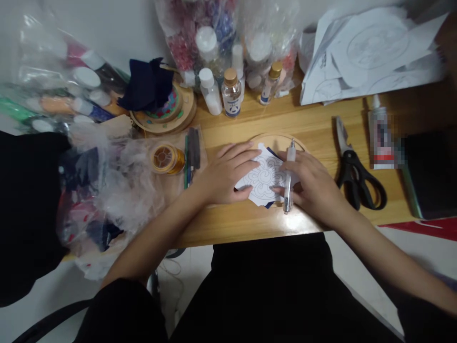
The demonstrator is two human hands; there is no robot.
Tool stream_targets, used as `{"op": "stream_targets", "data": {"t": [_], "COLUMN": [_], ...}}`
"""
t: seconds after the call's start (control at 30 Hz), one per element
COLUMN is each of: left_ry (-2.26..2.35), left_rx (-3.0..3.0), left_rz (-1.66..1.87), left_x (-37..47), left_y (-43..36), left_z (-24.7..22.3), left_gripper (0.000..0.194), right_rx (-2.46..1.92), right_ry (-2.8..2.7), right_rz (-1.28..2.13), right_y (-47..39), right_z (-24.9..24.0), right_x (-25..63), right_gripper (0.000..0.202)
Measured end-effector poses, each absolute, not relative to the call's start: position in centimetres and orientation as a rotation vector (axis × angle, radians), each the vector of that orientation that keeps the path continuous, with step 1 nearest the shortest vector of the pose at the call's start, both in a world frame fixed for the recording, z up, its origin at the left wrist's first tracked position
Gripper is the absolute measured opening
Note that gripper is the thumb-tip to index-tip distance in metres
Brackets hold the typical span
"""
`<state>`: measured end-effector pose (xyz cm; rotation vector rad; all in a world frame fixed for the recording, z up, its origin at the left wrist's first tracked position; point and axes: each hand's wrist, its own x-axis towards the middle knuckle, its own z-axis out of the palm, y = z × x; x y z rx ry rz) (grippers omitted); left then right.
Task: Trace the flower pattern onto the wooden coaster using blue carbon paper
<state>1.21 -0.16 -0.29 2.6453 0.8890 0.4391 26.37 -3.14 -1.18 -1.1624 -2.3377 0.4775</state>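
A white paper cutout (264, 177) with a line-drawn flower lies on the table near its front edge. Dark blue fabric (268, 205) peeks out from under it, and a round wooden disc (276, 138) shows behind. My left hand (226, 174) rests flat with its fingers spread, fingertips on the paper's left side. In my right hand (310, 183) is a clear-barrelled pen (289, 178), held upright between thumb and fingers at the paper's right side. Those fingers also touch the paper's edge.
Black-handled scissors (353, 166) and a glue tube (381, 131) lie right. Left are a gold thread spool (167, 159), pens (192, 152) and plastic bags (121, 176). Small bottles (232, 93) and stacked paper sheets (367, 57) line the back. A dark flat object (432, 171) sits far right.
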Motion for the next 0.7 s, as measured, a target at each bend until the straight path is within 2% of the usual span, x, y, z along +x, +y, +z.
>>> {"op": "stream_targets", "data": {"t": [0.33, 0.53, 0.7], "left_ry": [0.910, 0.910, 0.919], "left_rx": [2.548, 2.488, 2.501], "left_rz": [0.447, 0.437, 0.428], "left_x": [1.1, 1.2, 1.2], "left_y": [-0.1, -0.1, -0.1], "left_z": [-0.9, -0.8, -0.8], "left_gripper": [0.058, 0.061, 0.061], "right_rx": [-1.244, -1.242, -1.310], "right_ry": [-2.366, -2.417, -2.294], "right_rz": [0.503, 0.442, 0.415], "right_y": [-3.2, -2.8, -3.2], "right_z": [-0.6, 0.0, 1.4], "right_x": [26.3, 26.5, 26.2], "right_gripper": [0.033, 0.036, 0.029]}}
